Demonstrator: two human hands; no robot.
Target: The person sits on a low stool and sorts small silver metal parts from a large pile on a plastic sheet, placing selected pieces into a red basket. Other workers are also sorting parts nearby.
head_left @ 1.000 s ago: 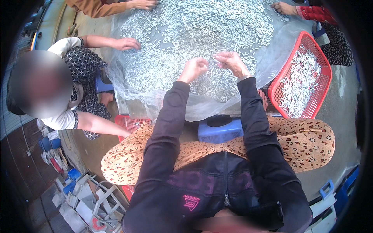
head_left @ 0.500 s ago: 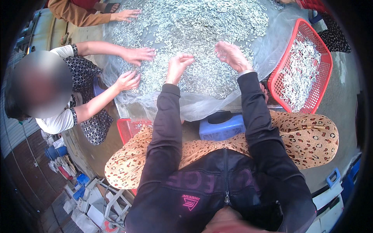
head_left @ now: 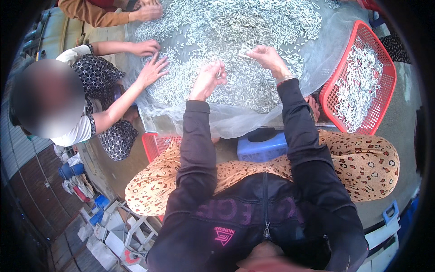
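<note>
A broad spread of small silvery-white, elongated pieces (head_left: 253, 88) lies on a translucent sheet (head_left: 217, 121) over a raised surface. Above it my right hand (head_left: 268, 59) pinches a small pale piece (head_left: 244, 53) between thumb and fingertips. To its left my left hand (head_left: 209, 80) is closed, fingers curled toward the thumb; what it holds, if anything, is too small to make out. Both hands hover over the near middle of the spread, apart from each other.
At right stands a red plastic basket (head_left: 327, 97) with white loop-shaped pieces (head_left: 358, 88). Another red basket (head_left: 152, 147) sits by my left knee, beyond a blue plastic stool (head_left: 263, 152). A co-worker's hands (head_left: 152, 70) touch the spread at left; another person's hands (head_left: 147, 11) are farther back.
My right hand has closed from spread fingers into a pinch, now with a pale piece. My left fingers have curled in more. The left co-worker's hands have shifted, one drawn back, the other reaching forward.
</note>
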